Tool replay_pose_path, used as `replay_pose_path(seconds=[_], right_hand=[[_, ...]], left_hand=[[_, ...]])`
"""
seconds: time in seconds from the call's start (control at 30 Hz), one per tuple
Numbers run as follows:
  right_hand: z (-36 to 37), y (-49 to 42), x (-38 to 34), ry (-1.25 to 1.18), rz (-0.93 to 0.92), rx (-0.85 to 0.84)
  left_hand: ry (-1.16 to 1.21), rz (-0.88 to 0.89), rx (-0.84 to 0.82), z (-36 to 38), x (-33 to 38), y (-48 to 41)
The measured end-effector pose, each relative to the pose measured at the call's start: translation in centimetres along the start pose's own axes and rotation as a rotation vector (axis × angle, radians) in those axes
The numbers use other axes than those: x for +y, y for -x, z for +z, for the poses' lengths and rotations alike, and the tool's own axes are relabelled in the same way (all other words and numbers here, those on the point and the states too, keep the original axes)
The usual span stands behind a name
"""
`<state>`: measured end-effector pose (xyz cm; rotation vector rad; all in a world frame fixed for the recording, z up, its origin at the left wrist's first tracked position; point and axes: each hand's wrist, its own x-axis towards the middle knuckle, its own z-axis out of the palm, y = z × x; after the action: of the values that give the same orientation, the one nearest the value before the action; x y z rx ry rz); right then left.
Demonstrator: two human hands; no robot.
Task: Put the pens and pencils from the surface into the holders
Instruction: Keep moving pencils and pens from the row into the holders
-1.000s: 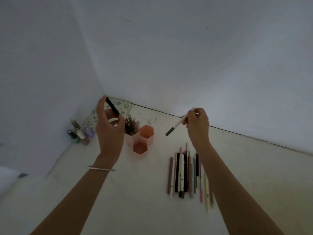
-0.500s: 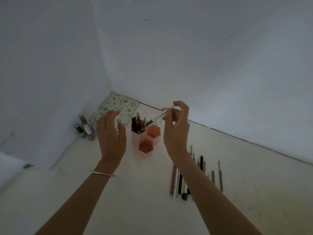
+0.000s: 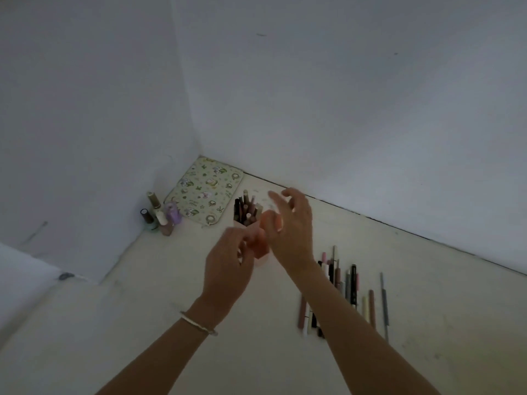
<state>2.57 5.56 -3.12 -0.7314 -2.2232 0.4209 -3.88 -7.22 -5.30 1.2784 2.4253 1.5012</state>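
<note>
Two bare hands over pink holders [image 3: 261, 248]: left hand [image 3: 228, 266] fingers curled, grip unclear, right hand [image 3: 291, 223] spread empty; rear holder packed with pens [image 3: 245, 209], loose pens and pencils [image 3: 342, 289] rowed on surface [image 3: 142, 323] right.

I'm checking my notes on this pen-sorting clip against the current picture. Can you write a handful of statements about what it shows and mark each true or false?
1. A row of pens and pencils lies on the surface to the right of the right forearm. True.
2. The back compartment of the pink holders stands empty. False: it is packed with upright pens.
3. The right hand grips a pen. False: its fingers are spread open above the holders and nothing shows in them.
4. Small bottles stand in the corner beside a patterned pouch. True.
5. The left hand wears a bracelet at the wrist. True.
6. The left hand rests flat on the surface. False: it is raised near the holders, fingers curled.
</note>
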Motion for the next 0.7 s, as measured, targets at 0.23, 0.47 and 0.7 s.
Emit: replay_pose_path(seconds=[0.23, 0.47, 0.7], right_hand=[[-6.5, -0.5, 4.8, -0.09, 0.28, 0.197], [-10.2, 3.0, 8.9, -0.023, 0.423, 0.182], [-10.2, 5.0, 9.6, -0.035, 0.545, 0.038]], left_hand=[[-0.188, -0.258, -0.563, 9.2, 3.1, 3.3], [-0.339, -0.411, -0.638, 13.3, 4.1, 4.3], [-0.064, -0.566, -0.536, 12.4, 4.7, 2.2]])
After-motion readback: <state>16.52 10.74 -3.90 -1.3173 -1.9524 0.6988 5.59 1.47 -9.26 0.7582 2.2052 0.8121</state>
